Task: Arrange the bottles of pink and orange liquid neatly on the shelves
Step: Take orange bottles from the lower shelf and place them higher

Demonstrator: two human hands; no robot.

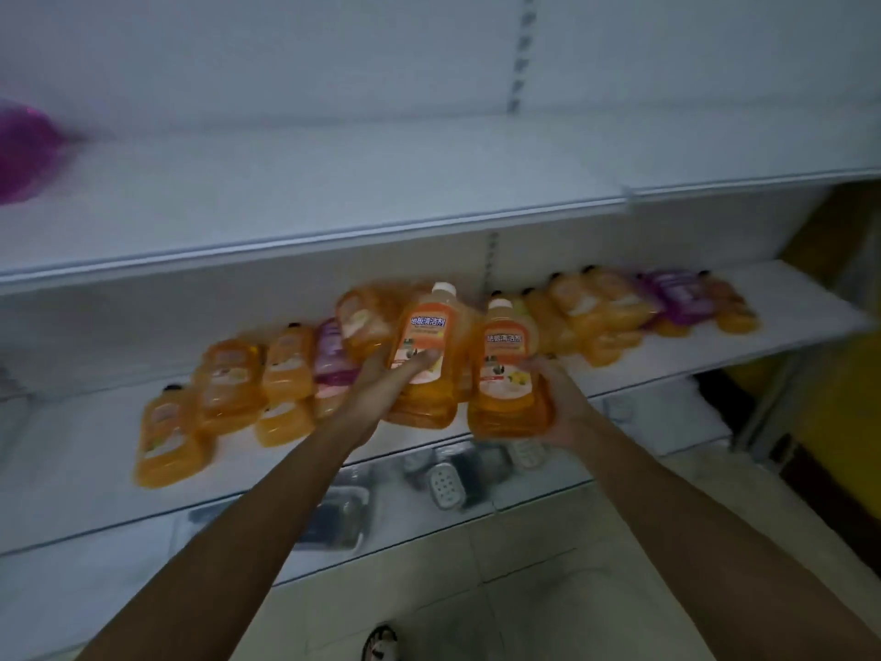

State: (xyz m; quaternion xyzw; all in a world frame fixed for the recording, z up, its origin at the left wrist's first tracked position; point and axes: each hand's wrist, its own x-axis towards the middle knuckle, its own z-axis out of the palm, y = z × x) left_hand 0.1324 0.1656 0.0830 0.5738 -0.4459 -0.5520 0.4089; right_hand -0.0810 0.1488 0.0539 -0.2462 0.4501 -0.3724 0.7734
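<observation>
Above the middle shelf (71,469), both grips hold orange bottles upright, white caps up. The left grip (381,381) curls round the lower half of the first bottle (422,336), with its thumb (424,357) pressed on the label. The right grip (560,400) wraps the base of the second bottle (505,379) from the right side, fingers hidden behind it. The two bottles stand just beside each other, the first a little higher. Whether either touches the shelf I cannot tell.

Behind and around them the shelf carries a loose heap of bottles lying flat, dark caps toward the back wall. To the left lie several orange ones (167,431) and a pink one (331,360), some stacked on others. To the right an orange row (591,307) runs toward a purple-pink bottle (679,298), with an end bottle (732,310), orange, beyond it. Most are blurred.

The top shelf (333,193) is white, with a blurred pink shape (24,150) at its far left. The bottom shelf (214,565) holds white soap dishes (445,484) and dark packs (338,515). Pale floor tiles (548,589) lie below, and a shoe (379,641) shows at the lower edge.
</observation>
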